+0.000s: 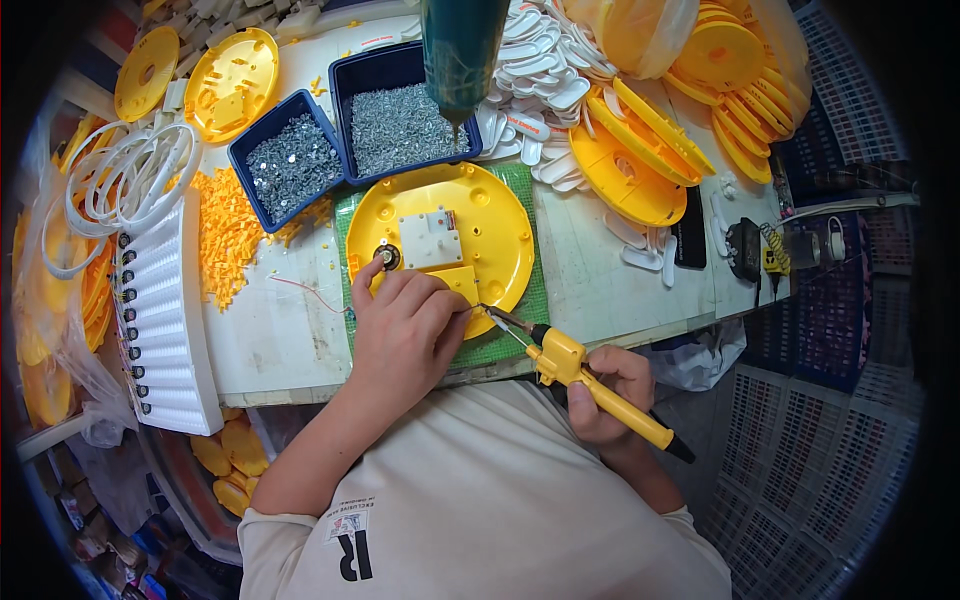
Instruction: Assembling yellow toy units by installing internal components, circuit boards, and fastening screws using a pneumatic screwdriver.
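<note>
A round yellow plastic housing (pixel 505 225) lies on a green mat (pixel 535 200), with a grey-white box (pixel 430 240) and a small black round part (pixel 388 257) on it. My left hand (pixel 405 315) rests over its near left side. One finger reaches the black part, while the others bend together near the housing's near edge; what they pinch is hidden. My right hand (pixel 610 385) is wrapped round a yellow soldering gun (pixel 565 358). Its metal tip meets the housing's near edge, close beside my left fingertips. A thin red-and-white wire (pixel 305 288) trails left of the mat.
Two dark blue bins (pixel 340 75) of screws stand behind the housing. A green power screwdriver (pixel 462 60) hangs above them. Small orange pieces (pixel 225 230) and a white foam tray (pixel 165 310) are at left. Yellow covers (pixel 630 165) and white plastic pieces (pixel 530 50) pile up at right.
</note>
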### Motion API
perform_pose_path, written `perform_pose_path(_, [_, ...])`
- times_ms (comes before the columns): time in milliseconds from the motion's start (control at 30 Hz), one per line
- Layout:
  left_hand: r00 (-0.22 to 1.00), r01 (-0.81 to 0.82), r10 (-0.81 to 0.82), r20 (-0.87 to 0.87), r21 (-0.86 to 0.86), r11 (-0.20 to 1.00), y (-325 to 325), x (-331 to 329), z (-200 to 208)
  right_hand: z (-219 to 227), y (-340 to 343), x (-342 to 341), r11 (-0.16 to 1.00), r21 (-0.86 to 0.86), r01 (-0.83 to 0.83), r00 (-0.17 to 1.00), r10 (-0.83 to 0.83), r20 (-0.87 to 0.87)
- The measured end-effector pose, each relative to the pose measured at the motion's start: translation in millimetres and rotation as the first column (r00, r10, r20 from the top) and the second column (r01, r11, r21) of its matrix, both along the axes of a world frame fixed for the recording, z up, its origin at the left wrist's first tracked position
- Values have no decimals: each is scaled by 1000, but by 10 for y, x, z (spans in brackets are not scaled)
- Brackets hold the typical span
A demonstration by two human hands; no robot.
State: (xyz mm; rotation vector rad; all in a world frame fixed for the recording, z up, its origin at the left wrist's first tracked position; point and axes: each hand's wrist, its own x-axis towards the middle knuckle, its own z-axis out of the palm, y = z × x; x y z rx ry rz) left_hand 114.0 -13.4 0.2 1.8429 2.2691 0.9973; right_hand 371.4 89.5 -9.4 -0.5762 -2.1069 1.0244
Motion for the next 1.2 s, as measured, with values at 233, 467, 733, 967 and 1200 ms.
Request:
perform_pose_path(233, [1000, -3, 3, -7, -5, 1000, -3, 1, 8, 17, -9, -75, 988, -129, 85, 982, -105, -157])
perform_pose_path(467, [1000, -6, 6, -6, -2, 1000, -4, 4, 5, 102, 173, -294, 986, -71, 148, 976, -157, -150])
perform_pose_path(733, [1000, -8, 8, 4, -3, 1000, -13, 6, 15, 97, 257, -455, 982, -190, 10, 986, -42, -161])
perform_pose_path(967, [1000, 1, -1, 12, -4, 1000, -25, -13, 8, 146, 259, -637, 986, -158, 56, 997, -63, -45])
perform_pose_path(1200, [996, 19, -17, 86, -25, 999, -162, -269, 356, 151, 319, -786, 991, -88, 101, 995, -101, 8])
